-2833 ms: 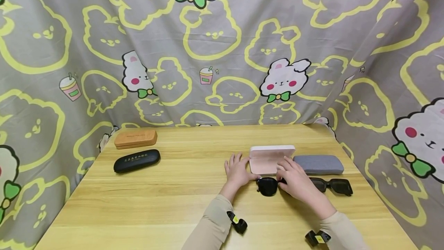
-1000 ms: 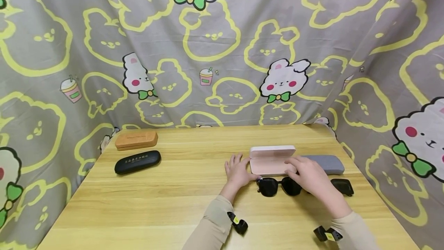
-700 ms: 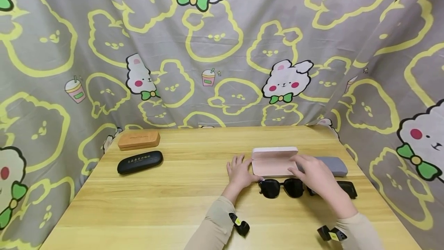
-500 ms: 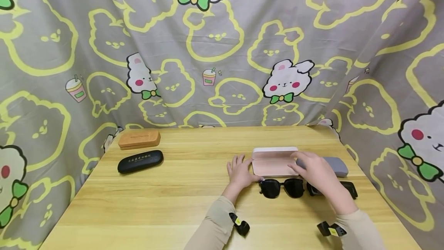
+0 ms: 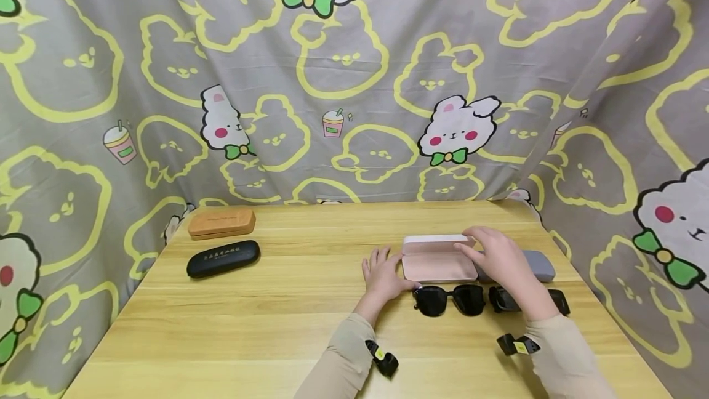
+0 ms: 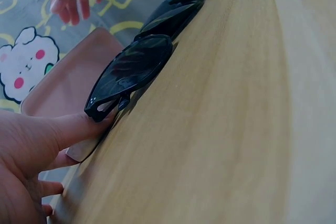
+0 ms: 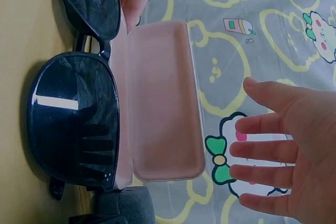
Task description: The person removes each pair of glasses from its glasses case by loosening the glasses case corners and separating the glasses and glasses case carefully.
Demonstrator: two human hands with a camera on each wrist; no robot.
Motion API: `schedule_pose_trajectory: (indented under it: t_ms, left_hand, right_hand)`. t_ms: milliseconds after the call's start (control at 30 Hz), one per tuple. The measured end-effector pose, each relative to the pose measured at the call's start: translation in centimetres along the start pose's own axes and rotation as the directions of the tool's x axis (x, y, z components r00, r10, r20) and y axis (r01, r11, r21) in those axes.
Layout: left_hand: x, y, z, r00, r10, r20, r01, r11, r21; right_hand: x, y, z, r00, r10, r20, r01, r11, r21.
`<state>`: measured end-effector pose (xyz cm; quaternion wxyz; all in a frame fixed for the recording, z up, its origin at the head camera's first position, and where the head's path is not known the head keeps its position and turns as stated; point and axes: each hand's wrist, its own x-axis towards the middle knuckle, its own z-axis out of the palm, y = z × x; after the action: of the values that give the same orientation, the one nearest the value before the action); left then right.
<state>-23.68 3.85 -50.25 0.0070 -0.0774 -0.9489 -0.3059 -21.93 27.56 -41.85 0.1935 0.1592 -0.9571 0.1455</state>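
Your left hand point(image 5: 382, 276), open, touches the sunglasses point(image 5: 450, 299); your right hand point(image 5: 498, 257) hovers open beside the pink case point(image 5: 437, 260).

The wooden table point(image 5: 288, 319) bears brown point(image 5: 221, 223) and black cases point(image 5: 223, 258) far left, pink case point(image 5: 437, 258), grey case point(image 5: 538, 265), and two sunglasses point(image 5: 450, 299) point(image 5: 556, 302) right.
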Motion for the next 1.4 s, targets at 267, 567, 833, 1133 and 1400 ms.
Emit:
schedule_pose_trajectory:
  t_ms: [267, 567, 833, 1133, 1400]
  left_hand:
    - [0.0, -0.1, 0.1, 1.0, 0.003, -0.007, -0.003, 1.0, -0.014]
    - [0.0, -0.1, 0.0, 1.0, 0.003, -0.003, -0.003, 1.0, -0.01]
    - [0.1, -0.1, 0.1, 1.0, 0.009, -0.01, -0.009, 1.0, 0.003]
    - [0.2, -0.2, 0.2, 1.0, 0.015, -0.013, -0.015, 1.0, -0.009]
    - [0.1, -0.1, 0.2, 1.0, 0.015, -0.014, -0.015, 1.0, -0.005]
  right_hand:
    - [1.0, 0.5, 0.9, 0.998, 0.048, 0.04, -0.049, 0.998, 0.036]
    - [2.0, 1.0, 1.4, 0.993, 0.081, 0.083, -0.085, 0.995, 0.042]
    - [2.9, 1.0, 2.1, 0.989, 0.097, 0.113, -0.105, 0.993, 0.06]
    - [3.5, 1.2, 2.8, 0.982, 0.118, 0.149, -0.132, 0.988, 0.084]
    - [3.8, 1.5, 3.3, 0.98, 0.12, 0.161, -0.136, 0.987, 0.09]
